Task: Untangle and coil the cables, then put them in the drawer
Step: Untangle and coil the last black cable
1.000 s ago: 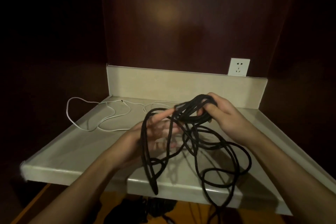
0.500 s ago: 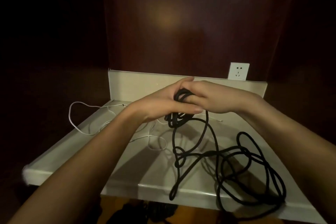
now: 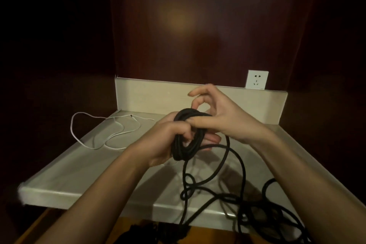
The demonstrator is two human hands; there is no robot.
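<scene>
Single head-worn view looks forward and down, close over the countertop [image 3: 83, 166].

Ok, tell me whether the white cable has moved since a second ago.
No. The white cable still lies looped at the shelf's back left, by the corner of the backsplash, untouched by either hand.
</scene>
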